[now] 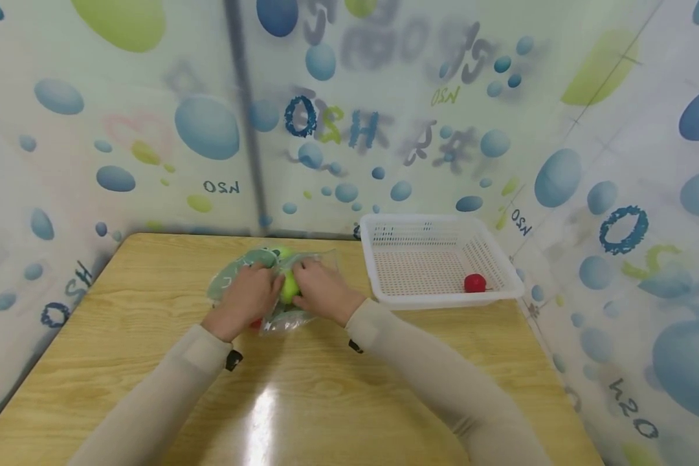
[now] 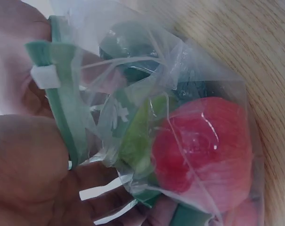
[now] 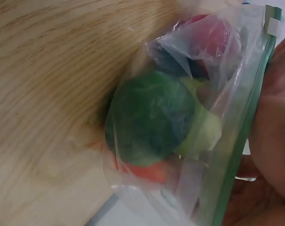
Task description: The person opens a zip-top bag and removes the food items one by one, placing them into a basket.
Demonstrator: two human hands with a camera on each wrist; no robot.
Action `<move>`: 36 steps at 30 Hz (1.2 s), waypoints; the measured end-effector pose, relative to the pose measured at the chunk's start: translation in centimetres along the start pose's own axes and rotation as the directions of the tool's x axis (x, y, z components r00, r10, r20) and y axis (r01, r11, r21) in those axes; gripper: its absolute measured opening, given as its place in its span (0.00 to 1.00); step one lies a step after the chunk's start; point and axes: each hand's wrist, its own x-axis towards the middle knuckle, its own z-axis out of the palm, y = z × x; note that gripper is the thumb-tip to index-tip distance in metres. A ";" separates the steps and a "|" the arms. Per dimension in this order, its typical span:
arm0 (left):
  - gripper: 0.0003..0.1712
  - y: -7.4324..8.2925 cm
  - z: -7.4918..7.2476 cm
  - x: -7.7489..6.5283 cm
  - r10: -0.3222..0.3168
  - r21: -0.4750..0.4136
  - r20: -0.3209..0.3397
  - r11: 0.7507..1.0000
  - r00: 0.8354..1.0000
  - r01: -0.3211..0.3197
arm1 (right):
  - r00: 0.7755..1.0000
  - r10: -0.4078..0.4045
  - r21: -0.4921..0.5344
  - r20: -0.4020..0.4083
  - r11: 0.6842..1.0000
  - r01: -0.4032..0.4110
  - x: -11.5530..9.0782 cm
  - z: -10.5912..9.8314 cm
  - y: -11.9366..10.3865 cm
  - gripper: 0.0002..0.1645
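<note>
Apparently, the left hand (image 1: 246,298) and right hand (image 1: 326,291) pinched the zip bag (image 1: 291,320) near its mouth, on the table (image 1: 326,401). One slipping edge risked letting the lime-green piece (image 1: 289,288) tumble out.

On the back wall (image 1: 396,152), big letters (image 1: 330,124) say O, 2 and H. Low on the right wall (image 1: 658,200), dark writing (image 1: 632,408) says h2O. Higher up there is a big blue O (image 1: 607,231). White marks (image 2: 119,113) on the bag (image 2: 142,108) are too blurry to read.
</note>
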 end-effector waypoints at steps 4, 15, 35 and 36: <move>0.22 -0.1 -0.3 0.1 -0.007 -0.054 0.021 0.999 1.000 0.008 | 1.000 0.000 -0.042 -0.011 0.999 0.000 0.4 0.5 -0.4 0.39; 0.18 -1.1 -0.4 0.8 0.024 -0.131 0.012 0.991 1.000 -0.022 | 0.998 0.049 -0.097 -0.026 0.994 -0.052 1.1 1.3 -0.6 0.45; 0.17 -0.8 -0.5 0.1 0.030 -0.081 -0.135 0.996 0.990 -0.041 | 1.000 0.015 -0.038 -0.013 0.999 -0.016 -0.3 0.0 -1.0 0.48; 0.20 -0.7 -0.5 0.1 0.020 -0.085 -0.136 0.996 0.990 -0.032 | 1.000 0.013 -0.042 -0.018 0.999 -0.013 -0.4 -0.2 -1.0 0.47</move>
